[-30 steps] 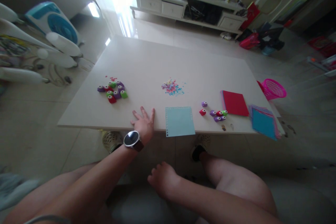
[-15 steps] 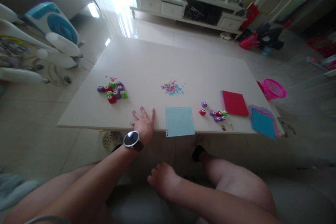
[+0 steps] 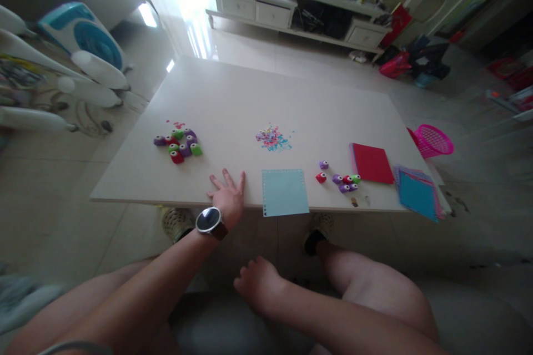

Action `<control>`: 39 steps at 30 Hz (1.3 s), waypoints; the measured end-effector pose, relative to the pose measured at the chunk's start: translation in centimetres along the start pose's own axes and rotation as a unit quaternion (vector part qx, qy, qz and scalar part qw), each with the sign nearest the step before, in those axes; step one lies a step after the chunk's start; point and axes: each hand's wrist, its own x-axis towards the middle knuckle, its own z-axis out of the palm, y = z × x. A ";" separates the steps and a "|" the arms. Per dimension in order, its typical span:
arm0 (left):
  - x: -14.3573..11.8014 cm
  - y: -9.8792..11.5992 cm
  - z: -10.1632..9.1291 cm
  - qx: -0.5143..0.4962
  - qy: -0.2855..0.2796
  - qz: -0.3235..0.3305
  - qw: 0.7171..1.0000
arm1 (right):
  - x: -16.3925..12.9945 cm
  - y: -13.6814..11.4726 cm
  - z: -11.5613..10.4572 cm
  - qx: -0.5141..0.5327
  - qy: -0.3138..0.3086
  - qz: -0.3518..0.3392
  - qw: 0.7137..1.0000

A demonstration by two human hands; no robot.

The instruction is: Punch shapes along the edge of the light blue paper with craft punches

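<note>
At the near edge of the table point(image 3: 250, 94), at about 6 o'clock on its top, the left hand point(image 3: 227, 195) lies flat with its fingers spread apart, holding nothing; a wristwatch point(image 3: 209, 220) sits on its wrist just off the table edge. The right hand point(image 3: 257, 283) hangs below the table between the knees, fingers loosely curled together and empty, touching nothing that can be made out. Just beside the left hand, toward 3 o'clock, lies a light blue paper sheet point(image 3: 285, 192) with small punched holes along its left and top edges, its near side overhanging the table edge. From the left hand toward 10 o'clock sits a cluster of small paper punches point(image 3: 180, 145) in purple, green and red, with a few red scraps behind them. Toward 1 o'clock from the hand is a little heap of confetti point(image 3: 272, 138) in pink and blue. Further toward 3 o'clock stands a second group of punches point(image 3: 340, 178), then a red paper stack point(image 3: 372, 163), then a fanned stack of coloured sheets point(image 3: 418, 192) at the table's right corner. A pink basket point(image 3: 433, 140) sits just off the table's right side.
</note>
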 end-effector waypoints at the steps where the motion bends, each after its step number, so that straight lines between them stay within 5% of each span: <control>1: 0.0 0.0 0.0 0.001 0.000 -0.001 1.000 | 0.0 0.0 0.0 0.002 -0.001 0.000 1.000; 39: -0.1 0.0 0.0 -0.007 0.002 -0.003 1.000 | 0.4 0.1 0.7 0.005 0.013 -0.004 1.000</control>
